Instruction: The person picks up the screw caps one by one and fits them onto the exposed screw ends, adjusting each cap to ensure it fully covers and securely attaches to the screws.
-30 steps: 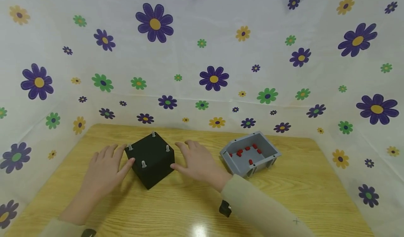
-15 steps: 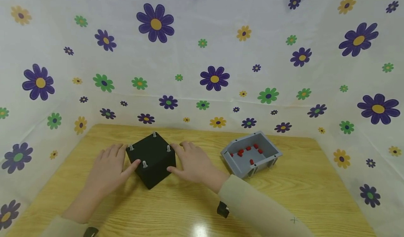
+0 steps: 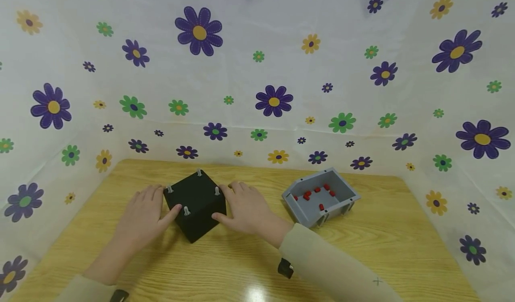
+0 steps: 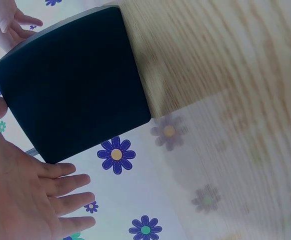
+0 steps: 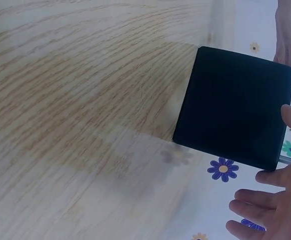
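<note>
In the head view a black box [image 3: 195, 193] stands on the table with several short grey pegs [image 3: 217, 190] sticking up near its top corners. My left hand [image 3: 141, 217] lies at its left side, thumb at the upper edge by the front peg and index finger by the left corner. On the opposite side my right hand [image 3: 246, 210] has its thumb against the front right face and its index finger at the right corner. Both wrist views show straight, spread fingers beside the box's dark side [image 4: 73, 85]. The far faces are hidden.
To the right stands a grey plastic bin [image 3: 339, 209] holding several small red pieces [image 3: 318, 189]. A wood-grain table [image 3: 382, 230] carries everything. White cloth with printed flowers [image 3: 273, 101] encloses the back and both sides.
Both hands have closed in on the box from either side, the left thumb moving right and the right thumb left onto its edges. Box and bin stay in place; the view shifts slightly.
</note>
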`<state>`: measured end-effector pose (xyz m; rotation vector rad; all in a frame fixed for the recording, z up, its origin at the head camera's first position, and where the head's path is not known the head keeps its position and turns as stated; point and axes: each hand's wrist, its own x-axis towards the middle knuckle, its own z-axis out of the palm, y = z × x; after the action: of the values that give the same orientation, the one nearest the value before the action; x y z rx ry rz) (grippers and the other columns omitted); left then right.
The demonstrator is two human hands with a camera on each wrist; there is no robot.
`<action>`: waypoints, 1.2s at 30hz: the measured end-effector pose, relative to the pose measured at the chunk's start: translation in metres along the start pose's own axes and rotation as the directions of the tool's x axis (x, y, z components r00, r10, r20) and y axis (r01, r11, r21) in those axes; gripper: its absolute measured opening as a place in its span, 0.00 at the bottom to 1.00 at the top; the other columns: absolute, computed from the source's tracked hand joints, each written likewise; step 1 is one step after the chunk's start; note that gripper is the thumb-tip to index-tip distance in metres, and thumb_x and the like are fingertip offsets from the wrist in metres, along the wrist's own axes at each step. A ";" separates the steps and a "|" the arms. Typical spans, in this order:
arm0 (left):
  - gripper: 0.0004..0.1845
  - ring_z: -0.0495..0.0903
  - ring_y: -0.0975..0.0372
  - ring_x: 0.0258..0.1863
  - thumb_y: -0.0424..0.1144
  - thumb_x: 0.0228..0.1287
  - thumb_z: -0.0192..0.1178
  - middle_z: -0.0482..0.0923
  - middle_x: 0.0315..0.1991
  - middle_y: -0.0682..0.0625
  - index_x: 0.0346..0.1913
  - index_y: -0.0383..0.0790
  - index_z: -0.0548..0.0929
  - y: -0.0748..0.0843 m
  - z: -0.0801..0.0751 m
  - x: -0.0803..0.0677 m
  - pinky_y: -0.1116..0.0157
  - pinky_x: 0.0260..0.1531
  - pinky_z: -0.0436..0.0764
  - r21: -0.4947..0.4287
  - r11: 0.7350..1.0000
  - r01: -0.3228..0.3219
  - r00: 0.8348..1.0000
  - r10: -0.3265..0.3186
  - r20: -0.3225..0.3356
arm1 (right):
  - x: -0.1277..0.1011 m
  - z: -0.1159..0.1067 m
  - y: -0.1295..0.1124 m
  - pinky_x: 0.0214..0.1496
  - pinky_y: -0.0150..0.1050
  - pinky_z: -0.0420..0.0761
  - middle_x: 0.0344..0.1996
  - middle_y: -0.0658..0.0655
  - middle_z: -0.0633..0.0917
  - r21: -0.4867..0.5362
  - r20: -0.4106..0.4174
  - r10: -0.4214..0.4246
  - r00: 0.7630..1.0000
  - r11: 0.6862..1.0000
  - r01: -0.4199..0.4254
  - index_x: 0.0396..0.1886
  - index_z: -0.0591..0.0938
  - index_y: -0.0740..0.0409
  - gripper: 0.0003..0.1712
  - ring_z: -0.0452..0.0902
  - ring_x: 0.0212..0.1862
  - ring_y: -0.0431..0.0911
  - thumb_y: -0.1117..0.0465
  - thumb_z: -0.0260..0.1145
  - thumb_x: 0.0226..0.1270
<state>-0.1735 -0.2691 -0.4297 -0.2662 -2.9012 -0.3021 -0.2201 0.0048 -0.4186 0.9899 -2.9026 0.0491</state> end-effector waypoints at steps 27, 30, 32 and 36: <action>0.43 0.70 0.32 0.72 0.60 0.78 0.55 0.71 0.71 0.26 0.72 0.21 0.69 0.012 0.004 0.006 0.34 0.74 0.66 -0.010 0.999 -0.050 0.999 0.050 0.011 | 0.000 -0.006 0.010 0.74 0.47 0.78 0.69 0.54 0.80 -0.010 -0.011 0.026 1.000 1.000 -0.026 0.78 0.73 0.48 0.41 0.76 0.72 0.49 0.30 0.58 0.77; 0.43 0.70 0.32 0.73 0.61 0.78 0.55 0.71 0.72 0.26 0.73 0.21 0.69 0.013 0.005 0.007 0.34 0.75 0.65 -0.008 0.998 -0.055 0.998 0.055 0.016 | -0.001 -0.007 0.011 0.73 0.46 0.78 0.69 0.54 0.80 -0.020 -0.018 0.019 1.000 1.000 -0.019 0.78 0.74 0.48 0.41 0.77 0.71 0.49 0.30 0.58 0.77; 0.43 0.70 0.32 0.72 0.60 0.78 0.55 0.71 0.72 0.26 0.73 0.21 0.69 0.015 0.005 0.007 0.34 0.74 0.66 -0.009 0.998 -0.062 0.998 0.063 0.017 | -0.003 -0.008 0.012 0.73 0.46 0.78 0.69 0.54 0.80 -0.029 -0.022 0.016 1.000 0.999 -0.016 0.77 0.74 0.48 0.41 0.77 0.70 0.49 0.29 0.59 0.76; 0.43 0.71 0.33 0.72 0.60 0.79 0.55 0.72 0.72 0.26 0.73 0.21 0.69 0.018 0.005 0.008 0.35 0.74 0.67 -0.009 0.997 -0.078 0.997 0.078 0.020 | -0.005 -0.008 0.014 0.73 0.46 0.78 0.70 0.54 0.80 -0.039 -0.020 0.017 1.000 0.999 -0.017 0.77 0.75 0.49 0.41 0.77 0.71 0.49 0.29 0.59 0.76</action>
<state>-0.1787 -0.2498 -0.4292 -0.3851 -2.9008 -0.2999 -0.2241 0.0195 -0.4106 0.9530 -2.8828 0.0030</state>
